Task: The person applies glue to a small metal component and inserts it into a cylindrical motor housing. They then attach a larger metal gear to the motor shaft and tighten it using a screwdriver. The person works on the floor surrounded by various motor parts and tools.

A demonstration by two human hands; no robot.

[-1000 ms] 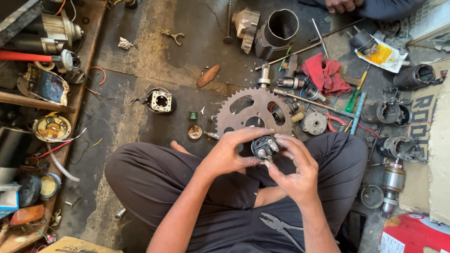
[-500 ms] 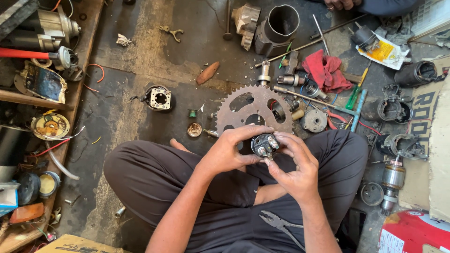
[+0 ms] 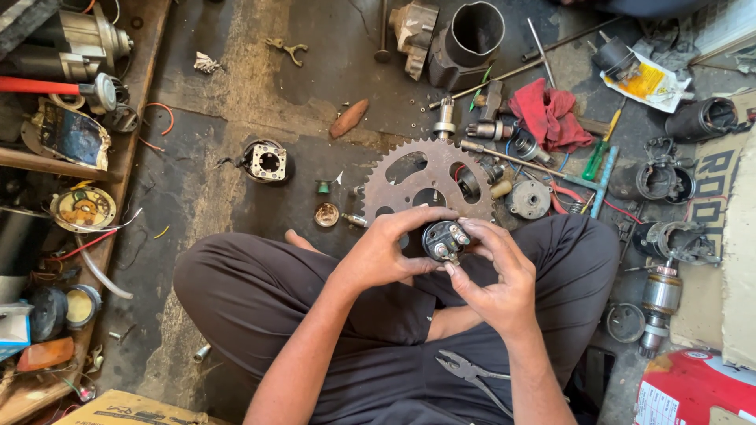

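- While the person sits cross-legged on the stained floor (image 3: 236, 102), a small round black part (image 3: 443, 240) with metal studs on its face is held up between both hands, over the lap.
- The left hand (image 3: 390, 252) is curled round the left side of the part, its fingers (image 3: 417, 216) arched over the top edge and closed on the casing.
- The right hand (image 3: 496, 275) is set against the right side, its fingers (image 3: 472, 236) bent in and pressed on the studded face; 1 fingertip rests on the lower edge.
- Both hands are thus clamped on the same part, which is kept clear of the floor.
- Just beyond the fingertips, a large rusty sprocket (image 3: 429, 185) lies flat on the floor, partly hidden behind the held part.
- Below the right wrist, a pair of pliers (image 3: 472, 374) rests on the dark trousers.
- Further out past the sprocket, a red rag (image 3: 551, 114) is seen among loose shafts and a green-handled screwdriver (image 3: 597, 157).
- Well to the left of the left-hand fingers, a small square metal housing (image 3: 266, 161) stands alone.
- Nearer those fingers, a little round cap (image 3: 326, 214) lies beside the sprocket.
- A grey metal cylinder (image 3: 468, 39) stands far ahead of both hands.
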